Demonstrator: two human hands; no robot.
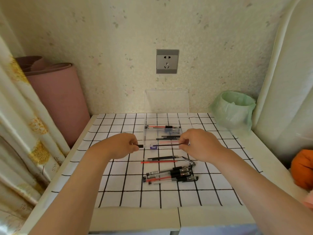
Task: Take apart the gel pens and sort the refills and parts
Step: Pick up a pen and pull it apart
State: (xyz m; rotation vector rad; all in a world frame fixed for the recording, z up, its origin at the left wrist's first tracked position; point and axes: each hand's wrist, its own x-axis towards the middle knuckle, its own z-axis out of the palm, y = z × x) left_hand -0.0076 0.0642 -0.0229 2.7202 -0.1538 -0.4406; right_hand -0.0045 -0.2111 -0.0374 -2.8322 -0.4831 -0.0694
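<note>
Small black end piece [140, 146] pinched in left hand [122, 146], thin black refill [167, 145] pinched in right hand [198, 144], at near edge of clear sorting box [167, 131]. Risks judged: fingertip grip slipped, piece lost among intact gel pens [171, 174]; refill dropped in wrong compartment.

Clear glossy plastic box [166, 122] and pens [171, 175] lie on a matt checked cloth [118, 184].

Gel pens [171, 175] heaped, black and red refills [159, 161] just beyond
</note>
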